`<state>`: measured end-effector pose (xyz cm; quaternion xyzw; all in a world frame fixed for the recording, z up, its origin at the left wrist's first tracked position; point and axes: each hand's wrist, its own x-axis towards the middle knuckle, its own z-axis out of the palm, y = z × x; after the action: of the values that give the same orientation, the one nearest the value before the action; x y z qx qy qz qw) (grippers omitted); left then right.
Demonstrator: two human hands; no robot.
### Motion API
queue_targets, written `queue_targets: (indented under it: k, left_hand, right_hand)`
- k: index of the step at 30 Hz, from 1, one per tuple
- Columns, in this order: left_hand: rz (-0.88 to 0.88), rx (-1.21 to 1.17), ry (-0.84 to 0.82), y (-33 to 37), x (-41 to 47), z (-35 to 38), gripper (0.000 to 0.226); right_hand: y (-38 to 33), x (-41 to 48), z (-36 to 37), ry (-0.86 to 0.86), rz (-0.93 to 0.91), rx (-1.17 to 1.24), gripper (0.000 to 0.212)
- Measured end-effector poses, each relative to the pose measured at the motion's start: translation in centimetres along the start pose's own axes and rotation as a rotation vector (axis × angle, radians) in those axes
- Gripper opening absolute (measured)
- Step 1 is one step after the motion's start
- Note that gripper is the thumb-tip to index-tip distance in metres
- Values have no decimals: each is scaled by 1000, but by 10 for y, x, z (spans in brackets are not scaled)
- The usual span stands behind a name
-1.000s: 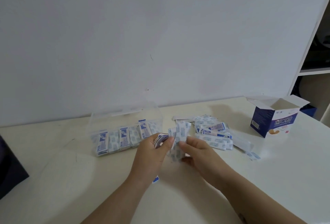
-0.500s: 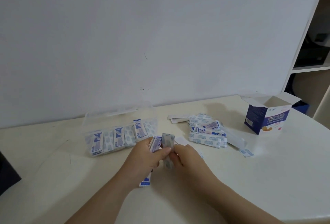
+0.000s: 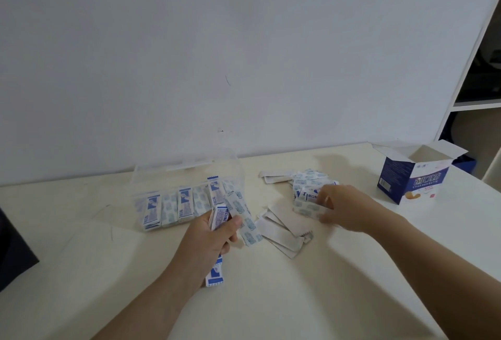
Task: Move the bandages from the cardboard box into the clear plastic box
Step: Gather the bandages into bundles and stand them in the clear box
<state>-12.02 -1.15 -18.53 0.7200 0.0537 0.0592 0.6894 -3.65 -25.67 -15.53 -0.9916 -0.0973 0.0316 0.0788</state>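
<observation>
My left hand (image 3: 210, 236) grips a small bunch of blue-and-white wrapped bandages (image 3: 233, 215), just in front of the clear plastic box (image 3: 187, 170). That box holds a row of upright bandages (image 3: 176, 208). My right hand (image 3: 340, 208) reaches into the loose pile of bandages (image 3: 309, 181) on the table and pinches one wrapped bandage (image 3: 307, 208) at its near edge. The blue cardboard box (image 3: 414, 179) stands open at the far right, apart from both hands.
Several plain white strips (image 3: 282, 228) lie between my hands. One bandage (image 3: 215, 276) lies on the table under my left wrist. A dark object (image 3: 13, 250) sits at the left edge. A white shelf unit (image 3: 477, 101) rises at the right. The wall stands close behind.
My hands have separated: the right one moved right to the loose pile and took hold of a bandage. The left keeps its bunch near the plastic box. White strips now show between them.
</observation>
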Motion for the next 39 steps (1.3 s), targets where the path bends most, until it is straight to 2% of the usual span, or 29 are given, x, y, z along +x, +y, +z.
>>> queue_targets:
  k: [2,5,7,8,11,12,13,14,16,19,21,24,28,34,39]
  left_hand:
    - [12,6,-10,0,-1,0,13]
    - [25,-5,-10,0,-2,0,12]
    - [18,-8,-7,0,-3,0,12]
    - [14,-17,-5,0,-2,0,13]
    - [7,-43,15,-1,-2,0,16]
    - [8,-40,17,-1,-1,1,15]
    - [10,-34,13,-1,-2,1,15]
    - [13,-27,5,-1,-2,2,15]
    - [24,-27,-19,0,-4,5,13]
    - [37,-63,-23,3,-7,6,9]
    - [39,-64,35,3,-6,3,11]
    - [57,-33,137,1,1,-4,13]
    - [44,12,166,-1,5,-9,14]
    - [43,40,87,-2,3,-5,20]
    - [75,52,147,-1,2,-6,19]
  right_hand:
    - [-1,6,-3,-48,-10,-28,13]
    - [1,12,-7,-108,-19,-32,36]
    - [3,9,-11,-72,-11,104,39]
    - [3,5,-13,-74,8,275,39]
    - [-4,-5,-11,-220,-14,1043,52]
    - [-13,-10,-7,-271,-59,1264,41]
    - [-23,-17,-3,-305,-92,1407,25]
    - [-36,-24,3,-326,-107,1487,18]
    - [-59,-34,14,-346,-113,1561,22]
    - [-81,-39,25,-303,-99,1661,8]
    - [-89,-39,29,-279,-99,1702,11]
    - [-96,-36,32,-248,-74,1755,28]
    - [-99,-37,32,-245,-46,1804,30]
    - [-101,-40,34,-214,-34,1809,22]
    - [-98,-39,36,-116,21,1839,12]
